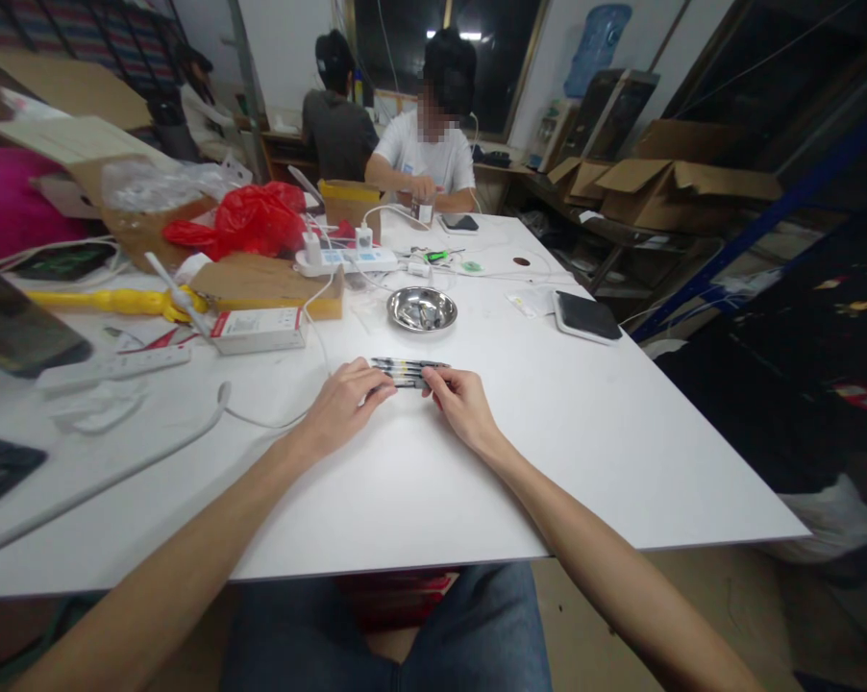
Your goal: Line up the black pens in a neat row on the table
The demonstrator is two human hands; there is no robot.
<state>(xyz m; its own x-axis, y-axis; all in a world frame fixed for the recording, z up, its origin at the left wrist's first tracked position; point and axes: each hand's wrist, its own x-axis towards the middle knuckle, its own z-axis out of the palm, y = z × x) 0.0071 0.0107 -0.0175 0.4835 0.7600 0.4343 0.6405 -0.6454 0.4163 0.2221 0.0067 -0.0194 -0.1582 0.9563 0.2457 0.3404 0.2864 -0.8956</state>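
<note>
2 hands are set on a row of pens (pixel 409 371) lying crosswise on the worktop (pixel 584 432): the left hand (pixel 347 404) pinches the near-left end, the right hand (pixel 460 402) the right end, fingers curled narrow, equally near.

— What is the person wearing on the arms?

— Nothing: both forearms are bare right up to the near edge of the picture, with no sleeve showing. The left hand (pixel 343 404) and the right hand (pixel 462 404) are bare too, with no gloves, and I see no ring, watch or band on either wrist.

— And lower down?

— Blue denim trousers over the lap, in the near middle. The fabric looks plain, a little creased.
</note>
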